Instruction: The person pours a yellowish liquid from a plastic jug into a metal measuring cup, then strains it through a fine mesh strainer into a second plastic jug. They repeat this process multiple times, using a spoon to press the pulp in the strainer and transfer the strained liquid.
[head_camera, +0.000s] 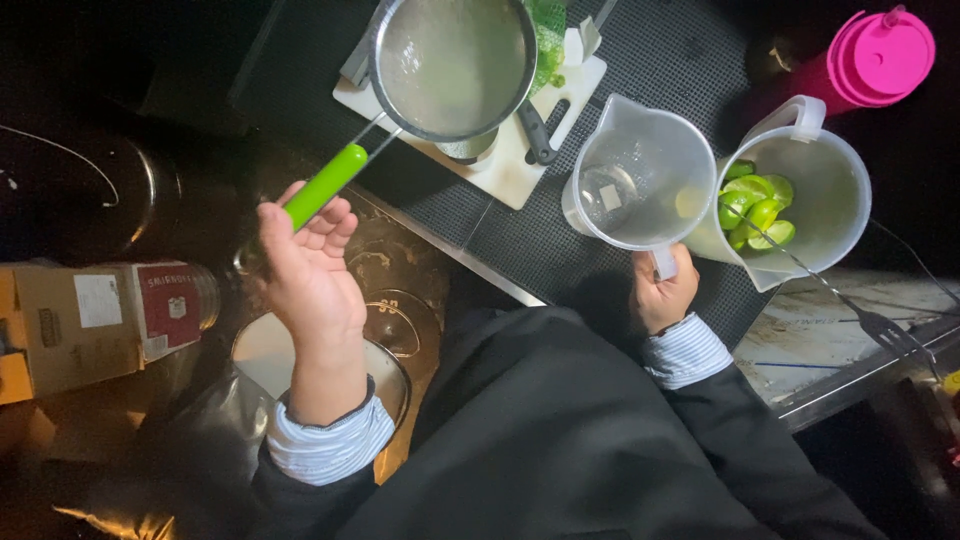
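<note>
1. left hand (305, 265): fingers curled loosely round the green handle (325, 185) of a metal mesh strainer (452, 65); long axis runs from the palm up and right, bowl farthest from the body.
2. strainer bowl: round, fine mesh, over a white cutting board (505, 165) with a dark-handled knife (535, 130).
3. right hand (662, 290): closed on the handle of a clear plastic pitcher (640, 170), mouth up, on black ribbed matting (680, 60).
4. second pitcher (810, 195): touching the first, holds lime pieces (755, 205); fork (870, 315) leaning out.
5. pink lidded bottle (875, 55) at the far right.
</note>
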